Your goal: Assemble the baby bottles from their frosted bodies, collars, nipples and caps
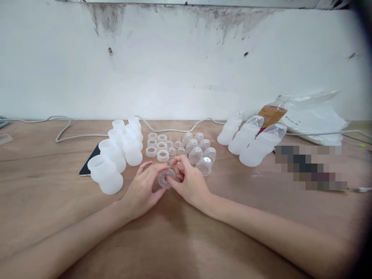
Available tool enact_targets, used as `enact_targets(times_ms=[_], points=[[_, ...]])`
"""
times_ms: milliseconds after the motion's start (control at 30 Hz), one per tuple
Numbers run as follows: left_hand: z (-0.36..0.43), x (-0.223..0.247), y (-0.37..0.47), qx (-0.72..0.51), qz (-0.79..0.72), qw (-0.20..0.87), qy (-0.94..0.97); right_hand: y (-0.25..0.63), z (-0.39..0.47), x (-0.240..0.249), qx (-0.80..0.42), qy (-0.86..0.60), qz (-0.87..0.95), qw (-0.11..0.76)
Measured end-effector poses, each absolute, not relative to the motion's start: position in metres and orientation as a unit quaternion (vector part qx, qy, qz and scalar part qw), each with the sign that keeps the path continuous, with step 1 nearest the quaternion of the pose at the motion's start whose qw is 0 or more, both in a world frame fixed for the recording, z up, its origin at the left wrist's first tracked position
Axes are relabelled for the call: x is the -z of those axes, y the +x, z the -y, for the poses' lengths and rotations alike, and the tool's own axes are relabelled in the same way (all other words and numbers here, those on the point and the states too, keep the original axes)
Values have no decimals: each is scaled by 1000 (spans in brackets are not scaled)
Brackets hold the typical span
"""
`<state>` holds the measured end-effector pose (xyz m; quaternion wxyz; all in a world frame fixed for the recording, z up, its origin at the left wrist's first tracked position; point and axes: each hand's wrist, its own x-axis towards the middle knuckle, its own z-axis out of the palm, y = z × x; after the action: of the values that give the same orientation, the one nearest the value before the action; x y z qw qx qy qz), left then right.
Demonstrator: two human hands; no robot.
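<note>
Between my hands is a translucent baby bottle collar ring (163, 181), tilted so that its opening faces me. My left hand (142, 188) is closed around its left side, thumb below and fingers above. At the ring's opening presses the thumb of my right hand (192, 182), whose other fingers curl behind it. A clear soft piece seems to sit inside, largely covered by that thumb. Just beyond, more collar rings (163, 155) lie in rows beside clear bottle nipples (181, 150). Clear dome caps (195, 155) stand to the right of the nipples.
Frosted bottles (112, 182) without caps stand in rows at left, next to a dark flat device (86, 169). Capped bottles (252, 154) stand at right, before a labelled amber container (271, 113) and a plastic bag (316, 116). A cable (186, 130) runs along the back.
</note>
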<state>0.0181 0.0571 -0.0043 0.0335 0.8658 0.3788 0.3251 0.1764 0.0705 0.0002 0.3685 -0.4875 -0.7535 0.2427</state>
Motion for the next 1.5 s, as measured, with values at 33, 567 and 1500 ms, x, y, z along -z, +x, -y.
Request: enact_targets(times_ms=[33,567,1500], points=[[-57,4,18,-327,-383,32,863,176,-71,0,-253,-479,758,364],[-55,-1,19,-342,-382,46,858,184,-73,2,-450,-387,722,355],[-59,5,16,-283,-466,106,831,184,-69,11,-291,-380,811,337]])
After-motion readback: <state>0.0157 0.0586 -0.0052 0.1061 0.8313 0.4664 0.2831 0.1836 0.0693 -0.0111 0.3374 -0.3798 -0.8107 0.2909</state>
